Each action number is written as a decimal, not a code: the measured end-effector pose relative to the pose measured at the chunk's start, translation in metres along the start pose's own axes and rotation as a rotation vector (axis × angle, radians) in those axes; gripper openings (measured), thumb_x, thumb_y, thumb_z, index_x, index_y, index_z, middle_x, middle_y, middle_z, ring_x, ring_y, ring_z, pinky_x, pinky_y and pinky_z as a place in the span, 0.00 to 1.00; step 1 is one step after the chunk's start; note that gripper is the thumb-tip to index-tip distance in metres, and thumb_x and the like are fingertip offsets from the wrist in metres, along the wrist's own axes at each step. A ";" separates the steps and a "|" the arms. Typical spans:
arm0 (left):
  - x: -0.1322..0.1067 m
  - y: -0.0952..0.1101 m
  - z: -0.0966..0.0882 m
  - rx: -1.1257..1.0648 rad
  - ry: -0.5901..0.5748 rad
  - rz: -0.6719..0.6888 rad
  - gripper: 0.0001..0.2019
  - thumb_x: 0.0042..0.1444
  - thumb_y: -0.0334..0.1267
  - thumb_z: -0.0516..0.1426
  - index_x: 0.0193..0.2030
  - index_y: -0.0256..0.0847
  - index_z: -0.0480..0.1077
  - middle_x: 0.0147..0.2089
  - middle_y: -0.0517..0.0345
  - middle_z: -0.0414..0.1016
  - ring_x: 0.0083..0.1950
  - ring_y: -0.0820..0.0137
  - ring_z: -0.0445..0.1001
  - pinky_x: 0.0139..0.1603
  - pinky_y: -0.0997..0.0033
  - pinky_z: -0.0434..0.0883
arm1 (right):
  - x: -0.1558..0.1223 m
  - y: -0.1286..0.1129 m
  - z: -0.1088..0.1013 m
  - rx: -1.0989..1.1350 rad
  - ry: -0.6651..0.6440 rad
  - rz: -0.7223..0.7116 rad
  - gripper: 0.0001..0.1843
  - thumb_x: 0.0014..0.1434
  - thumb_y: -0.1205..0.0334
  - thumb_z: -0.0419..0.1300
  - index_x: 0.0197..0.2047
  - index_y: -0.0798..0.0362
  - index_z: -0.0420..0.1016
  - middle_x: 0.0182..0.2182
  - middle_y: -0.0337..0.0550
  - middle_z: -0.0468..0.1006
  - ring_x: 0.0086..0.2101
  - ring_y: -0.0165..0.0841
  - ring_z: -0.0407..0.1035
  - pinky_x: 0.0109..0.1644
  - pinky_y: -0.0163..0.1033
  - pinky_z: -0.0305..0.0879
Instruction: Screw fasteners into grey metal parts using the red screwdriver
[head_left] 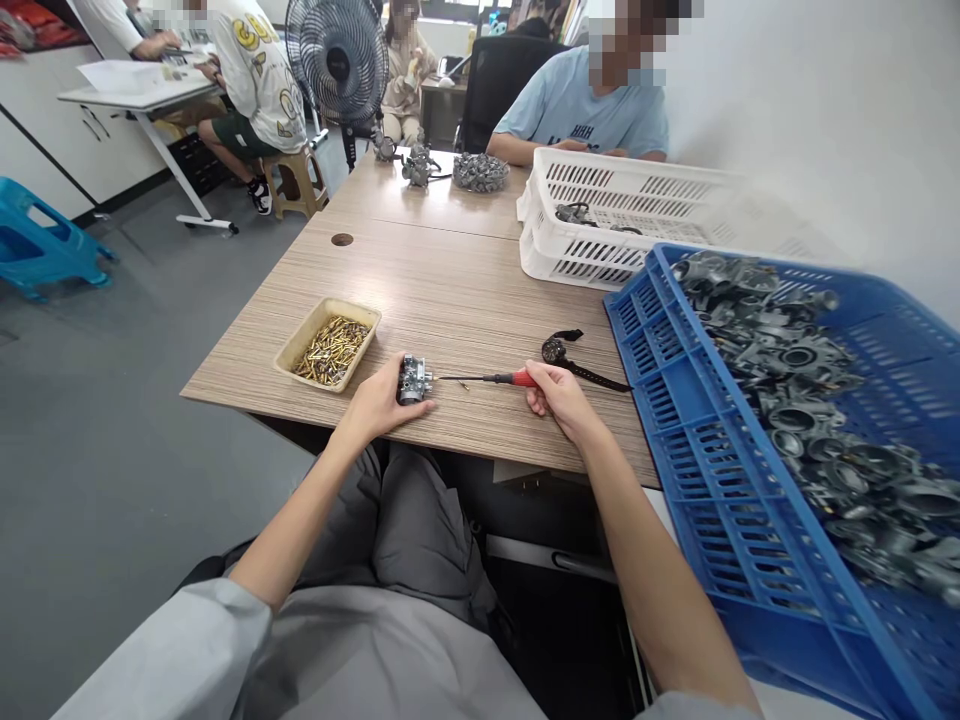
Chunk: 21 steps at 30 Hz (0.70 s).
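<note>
My left hand [379,400] grips a small grey metal carburetor part [414,380] resting on the wooden table [450,280] near its front edge. My right hand [559,395] is closed round the red handle of a screwdriver [495,378], whose thin shaft lies level and points left at the part. A tiny brass piece [465,384] lies on the table under the shaft. Just left of my left hand stands a beige tray [289,358] holding several brass screws.
A blue crate [675,440] of grey metal castings fills the right. Behind it are stacked white baskets [570,250]. A wristwatch [559,352] lies by my right hand. A person in a light blue shirt sits across the table; more parts [480,172], a fan and other people lie beyond.
</note>
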<state>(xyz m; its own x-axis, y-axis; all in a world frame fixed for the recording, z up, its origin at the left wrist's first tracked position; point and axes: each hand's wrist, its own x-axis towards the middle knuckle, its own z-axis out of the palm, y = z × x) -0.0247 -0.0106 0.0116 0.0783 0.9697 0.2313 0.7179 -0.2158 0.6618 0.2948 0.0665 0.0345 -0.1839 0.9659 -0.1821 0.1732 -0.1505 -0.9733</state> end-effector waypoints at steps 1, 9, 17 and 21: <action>0.000 0.000 0.000 0.001 0.001 0.002 0.41 0.56 0.55 0.69 0.69 0.41 0.59 0.61 0.43 0.78 0.62 0.49 0.80 0.62 0.53 0.76 | 0.000 0.000 0.000 0.001 -0.002 0.001 0.33 0.53 0.29 0.70 0.37 0.56 0.81 0.14 0.36 0.70 0.14 0.24 0.58 0.16 0.30 0.51; 0.000 0.001 0.000 -0.008 -0.002 0.000 0.40 0.56 0.54 0.69 0.69 0.41 0.59 0.61 0.43 0.78 0.62 0.50 0.79 0.63 0.53 0.75 | 0.001 0.000 0.000 0.027 0.017 0.004 0.33 0.51 0.30 0.71 0.36 0.56 0.82 0.15 0.36 0.71 0.14 0.24 0.59 0.15 0.29 0.52; 0.000 0.000 -0.001 -0.010 0.002 0.014 0.39 0.56 0.54 0.69 0.68 0.42 0.59 0.61 0.44 0.78 0.62 0.51 0.79 0.63 0.54 0.75 | 0.004 0.002 -0.002 0.135 0.092 0.009 0.32 0.47 0.31 0.75 0.31 0.54 0.79 0.13 0.34 0.67 0.14 0.24 0.58 0.14 0.29 0.53; 0.000 0.000 -0.001 -0.016 -0.008 0.009 0.39 0.57 0.54 0.69 0.68 0.42 0.59 0.61 0.45 0.78 0.61 0.50 0.80 0.62 0.54 0.75 | 0.004 0.003 -0.001 0.101 0.080 0.005 0.33 0.48 0.29 0.73 0.32 0.55 0.80 0.13 0.35 0.68 0.14 0.23 0.58 0.14 0.28 0.52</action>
<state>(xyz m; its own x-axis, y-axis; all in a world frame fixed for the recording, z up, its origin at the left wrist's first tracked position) -0.0251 -0.0110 0.0125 0.0905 0.9685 0.2320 0.7061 -0.2267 0.6709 0.2959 0.0703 0.0312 -0.1050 0.9783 -0.1789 0.0750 -0.1716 -0.9823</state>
